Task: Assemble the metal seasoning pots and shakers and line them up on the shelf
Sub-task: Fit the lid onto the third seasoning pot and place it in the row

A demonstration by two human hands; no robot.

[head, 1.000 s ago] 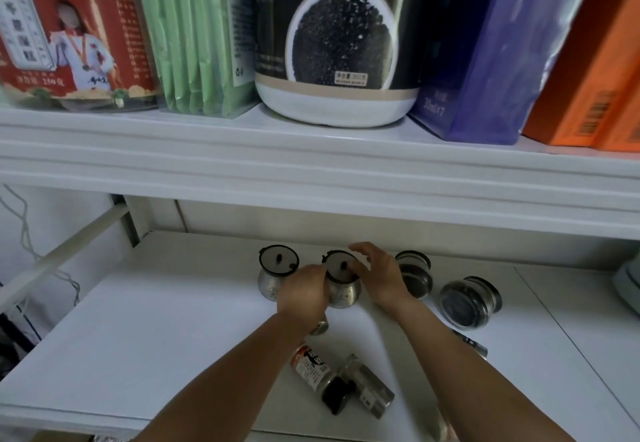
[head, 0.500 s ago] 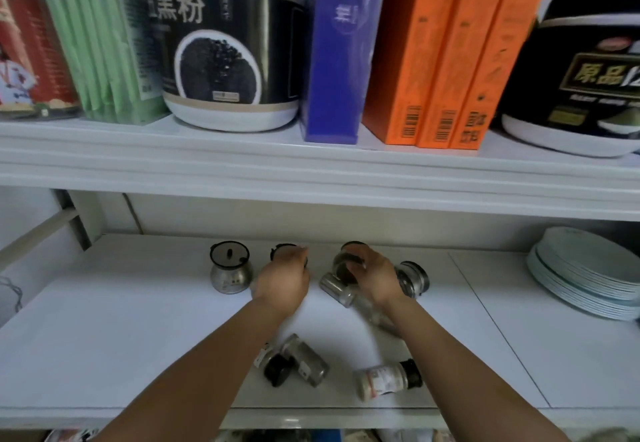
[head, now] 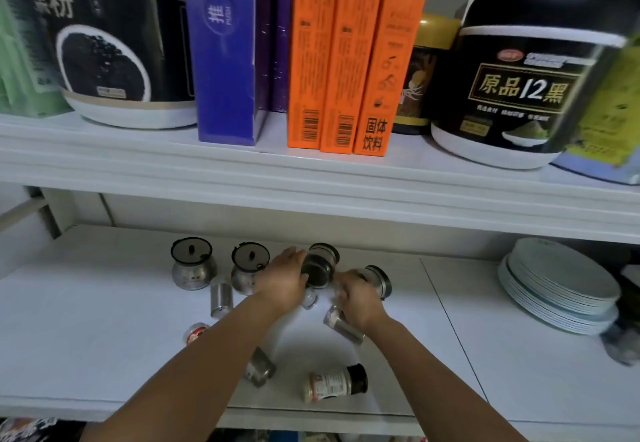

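Left hand [head: 284, 280]: fingers wrap the tilted pot [head: 320, 265].
Right hand [head: 360, 301]: fingers curled, grip unclear.
Risk: the pot slips, sending the lying shaker [head: 346, 329] rolling off the shelf [head: 104, 355].

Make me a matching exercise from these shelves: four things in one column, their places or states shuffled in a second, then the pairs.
Things
1. orange boxes
2. stack of plates
3. black-capped bottle
4. leftmost lidded pot

Places or states
A. lying on its side near the front edge of the lower shelf
B. standing upright on the upper shelf
C. at the right end of the lower shelf
D. standing upright at the back left of the lower shelf

Pairs: 1-B, 2-C, 3-A, 4-D
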